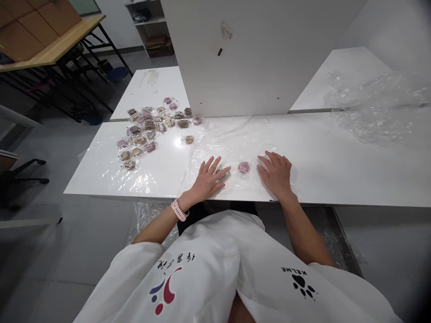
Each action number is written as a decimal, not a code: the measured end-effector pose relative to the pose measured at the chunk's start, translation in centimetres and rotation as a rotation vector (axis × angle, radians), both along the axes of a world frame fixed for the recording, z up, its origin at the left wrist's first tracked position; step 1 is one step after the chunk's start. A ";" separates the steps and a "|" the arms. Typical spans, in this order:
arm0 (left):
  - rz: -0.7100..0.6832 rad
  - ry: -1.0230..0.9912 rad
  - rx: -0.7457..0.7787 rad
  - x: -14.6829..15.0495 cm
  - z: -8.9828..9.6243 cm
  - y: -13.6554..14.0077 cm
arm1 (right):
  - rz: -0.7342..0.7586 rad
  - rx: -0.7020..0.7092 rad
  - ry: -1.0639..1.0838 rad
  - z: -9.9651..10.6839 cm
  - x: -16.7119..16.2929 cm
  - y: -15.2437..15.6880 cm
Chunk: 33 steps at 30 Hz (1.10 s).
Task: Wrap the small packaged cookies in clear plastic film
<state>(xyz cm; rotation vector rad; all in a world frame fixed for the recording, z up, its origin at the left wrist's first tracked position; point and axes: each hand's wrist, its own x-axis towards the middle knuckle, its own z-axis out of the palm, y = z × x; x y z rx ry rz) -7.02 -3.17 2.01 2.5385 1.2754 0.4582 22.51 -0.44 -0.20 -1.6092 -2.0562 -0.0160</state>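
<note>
A clear plastic sheet (232, 139) lies spread on the white table in front of me. On it, between my hands, sits a small round pink item (243, 167) in a clear wrapper. My left hand (209, 178) rests on the sheet to its left, fingers spread; something small is partly hidden under its fingertips. My right hand (276, 172) lies on the sheet's right part, fingers apart and holding nothing. Farther left is a loose pile of similar wrapped round pieces (148, 125) in pink, brown and tan. One tan wrapped piece (189, 140) lies apart near the sheet's left edge.
A white upright panel (256, 58) stands at the table's back edge. Crumpled clear plastic film (373, 107) covers the right rear. Another sheet of film hangs below the table at left. A wooden table (63, 42) with cardboard boxes (37, 27) stands at the far left.
</note>
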 end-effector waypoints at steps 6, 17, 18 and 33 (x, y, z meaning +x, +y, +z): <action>0.093 0.010 -0.093 -0.1 -0.7 -0.9 | 0.323 -0.180 0.008 2.4 -2.7 -2.3; 1.008 -0.238 0.158 -5.6 0.0 -9.5 | 0.267 -0.188 0.330 2.2 -0.7 -4.9; 1.084 -0.285 0.127 -5.6 0.2 -10.0 | 0.274 -0.170 0.324 2.4 -1.0 -5.1; 1.096 -0.641 0.173 -5.7 2.0 -10.5 | 0.328 -0.138 0.177 0.8 -0.4 -9.8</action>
